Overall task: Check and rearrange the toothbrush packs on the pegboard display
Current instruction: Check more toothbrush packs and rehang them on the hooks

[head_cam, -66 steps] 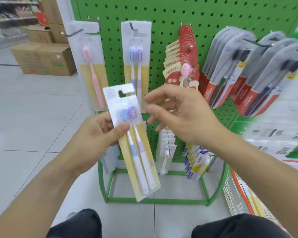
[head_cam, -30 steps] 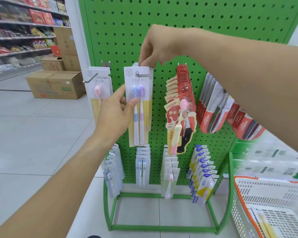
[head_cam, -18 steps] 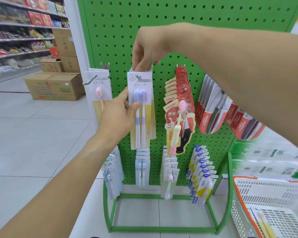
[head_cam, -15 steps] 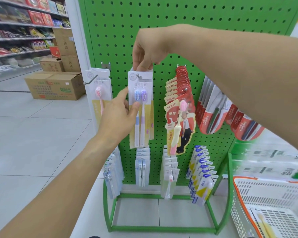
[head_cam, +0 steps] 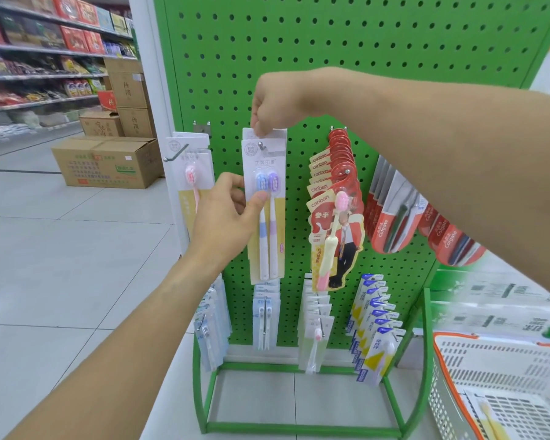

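Note:
A twin toothbrush pack (head_cam: 269,223), blue and purple brushes on a white and yellow card, hangs on a metal hook (head_cam: 261,145) of the green pegboard (head_cam: 346,42). My left hand (head_cam: 226,217) holds the pack's left side, thumb pressed just below the brush heads. My right hand (head_cam: 273,103) pinches the top edge of the cards above the hook. A pink single-brush pack (head_cam: 192,182) hangs on the hook to the left.
Red canban packs (head_cam: 335,198) and Colgate packs (head_cam: 394,217) hang to the right. Lower hooks carry several white packs (head_cam: 265,315). A white basket with an orange rim (head_cam: 502,392) stands at the lower right. Cardboard boxes (head_cam: 108,163) sit on the floor, left.
The twin pack went from my left hand in front of me onto the pegboard hook. My right hand rose to the top of the cards and stays there; both hands have barely moved since.

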The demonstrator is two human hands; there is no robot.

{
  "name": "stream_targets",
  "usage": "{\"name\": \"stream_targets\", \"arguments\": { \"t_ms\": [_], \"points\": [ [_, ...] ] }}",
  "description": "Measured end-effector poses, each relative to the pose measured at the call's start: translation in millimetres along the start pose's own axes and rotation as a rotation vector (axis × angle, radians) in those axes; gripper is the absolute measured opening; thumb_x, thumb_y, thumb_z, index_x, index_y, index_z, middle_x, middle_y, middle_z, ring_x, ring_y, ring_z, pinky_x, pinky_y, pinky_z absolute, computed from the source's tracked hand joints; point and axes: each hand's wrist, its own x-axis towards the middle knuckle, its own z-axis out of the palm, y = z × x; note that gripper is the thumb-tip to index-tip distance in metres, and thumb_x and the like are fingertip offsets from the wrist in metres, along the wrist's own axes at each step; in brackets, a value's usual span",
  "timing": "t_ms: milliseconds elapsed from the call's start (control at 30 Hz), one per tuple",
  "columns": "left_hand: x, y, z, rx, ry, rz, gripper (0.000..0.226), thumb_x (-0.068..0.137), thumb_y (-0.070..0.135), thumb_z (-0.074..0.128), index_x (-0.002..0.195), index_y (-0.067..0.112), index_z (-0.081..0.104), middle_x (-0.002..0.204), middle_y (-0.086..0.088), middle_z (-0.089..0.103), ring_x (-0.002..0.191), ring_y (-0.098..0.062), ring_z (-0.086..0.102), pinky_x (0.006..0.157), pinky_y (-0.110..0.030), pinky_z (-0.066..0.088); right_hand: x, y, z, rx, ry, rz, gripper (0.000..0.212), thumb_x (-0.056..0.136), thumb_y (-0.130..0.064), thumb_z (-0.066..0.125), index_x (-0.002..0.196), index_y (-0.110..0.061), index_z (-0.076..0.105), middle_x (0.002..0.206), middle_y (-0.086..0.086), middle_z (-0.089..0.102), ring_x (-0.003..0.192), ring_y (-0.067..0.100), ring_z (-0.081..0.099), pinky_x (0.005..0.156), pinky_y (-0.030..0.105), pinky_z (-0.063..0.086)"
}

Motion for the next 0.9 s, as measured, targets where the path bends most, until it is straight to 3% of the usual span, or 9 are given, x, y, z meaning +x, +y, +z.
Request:
{"name": "stream_targets", "arguments": {
  "t_ms": [100, 267, 367, 433, 533, 600, 700, 800, 900],
  "points": [
    [1.5, 0.7, -1.0, -0.108, -0.046, -0.042, 0.017, 0.096, 0.03, 0.066, 0.103, 0.021, 0.054, 0.091, -0.001, 0.069, 0.079, -0.01, 0.06, 0.075, -0.028, 0.051, -0.7, -3.8, -1.8, -0.004, -0.012, 0.012, 0.026, 0.097, -0.02, 0.059, 0.115, -0.002, 0.064, 0.126, 0.018, 0.067, 0.121, 0.033, 0.062, 0.104, 0.053, 0.049],
    [1.6, -5.4, -10.2, -0.282, -0.144, -0.11, 0.014, 0.099, 0.021, 0.061, 0.111, 0.017, 0.055, 0.104, -0.002, 0.076, 0.098, -0.022, 0.071, 0.088, -0.037, 0.054, -2.8, -10.0, -1.1, -0.002, -0.013, -0.008, 0.025, 0.098, -0.022, 0.059, 0.113, -0.003, 0.066, 0.119, 0.016, 0.069, 0.112, 0.03, 0.066, 0.099, 0.048, 0.054],
    [0.6, -6.3, -15.5, -0.312, -0.205, -0.1, 0.016, 0.101, 0.02, 0.058, 0.115, 0.015, 0.054, 0.107, -0.003, 0.076, 0.091, -0.014, 0.069, 0.081, -0.028, 0.048, -6.5, -14.0, -1.5, 0.028, 0.007, -0.05, 0.02, 0.098, -0.022, 0.062, 0.111, -0.009, 0.069, 0.101, 0.0, 0.069, 0.092, 0.016, 0.065, 0.082, 0.032, 0.055],
    [0.6, -6.9, -17.7, -0.319, -0.219, -0.098, 0.018, 0.1, 0.022, 0.059, 0.116, 0.015, 0.055, 0.107, -0.006, 0.076, 0.089, -0.013, 0.067, 0.081, -0.031, 0.049, -6.5, -14.9, -1.5, 0.068, 0.051, -0.092, 0.016, 0.096, -0.02, 0.065, 0.108, -0.011, 0.071, 0.086, -0.009, 0.064, 0.077, 0.005, 0.06, 0.067, 0.021, 0.049],
    [-1.2, -5.5, -21.5, -0.307, -0.22, -0.109, 0.035, 0.095, 0.036, 0.065, 0.12, 0.014, 0.056, 0.105, -0.008, 0.076, 0.089, -0.018, 0.066, 0.087, -0.043, 0.051, -6.6, -16.7, -0.6, 0.112, 0.102, -0.161, 0.013, 0.094, -0.017, 0.069, 0.105, -0.011, 0.072, 0.08, -0.013, 0.066, 0.068, -0.005, 0.059, 0.059, 0.011, 0.045],
    [-2.3, -4.8, -22.7, -0.256, -0.201, -0.114, 0.037, 0.092, 0.044, 0.066, 0.117, 0.018, 0.058, 0.102, -0.004, 0.075, 0.092, -0.019, 0.068, 0.087, -0.039, 0.053, -7.5, -17.6, -0.6, 0.134, 0.121, -0.202, 0.012, 0.093, -0.016, 0.071, 0.104, -0.013, 0.072, 0.082, -0.01, 0.071, 0.061, -0.01, 0.061, 0.054, 0.006, 0.043],
    [-9.2, 0.7, -26.1, 0.015, -0.031, -0.044, 0.022, 0.096, 0.043, 0.062, 0.099, 0.022, 0.063, 0.087, 0.01, 0.069, 0.082, -0.001, 0.064, 0.073, -0.019, 0.049, -10.5, -17.5, -0.5, 0.171, 0.152, -0.273, 0.01, 0.091, -0.015, 0.074, 0.101, -0.015, 0.072, 0.085, -0.005, 0.075, 0.065, -0.006, 0.066, 0.063, 0.012, 0.052],
    [-18.4, 5.3, -31.6, 0.136, 0.228, 0.047, 0.028, 0.095, 0.042, 0.061, 0.077, 0.021, 0.057, 0.065, 0.012, 0.059, 0.061, -0.001, 0.056, 0.06, -0.021, 0.041, -16.2, -18.2, 1.9, 0.154, 0.172, -0.34, 0.007, 0.09, -0.015, 0.075, 0.094, -0.018, 0.071, 0.087, -0.005, 0.075, 0.076, 0.001, 0.069, 0.082, 0.026, 0.056],
    [-20.5, 3.7, -37.5, 0.115, 0.372, 0.156, 0.024, 0.093, 0.036, 0.062, 0.084, 0.014, 0.055, 0.072, 0.005, 0.059, 0.062, -0.01, 0.051, 0.062, -0.029, 0.042, -23.9, -21.3, 4.8, 0.148, 0.197, -0.41, 0.006, 0.092, -0.015, 0.072, 0.093, -0.02, 0.069, 0.091, -0.006, 0.074, 0.08, -0.003, 0.068, 0.087, 0.027, 0.055]
  ]
}}
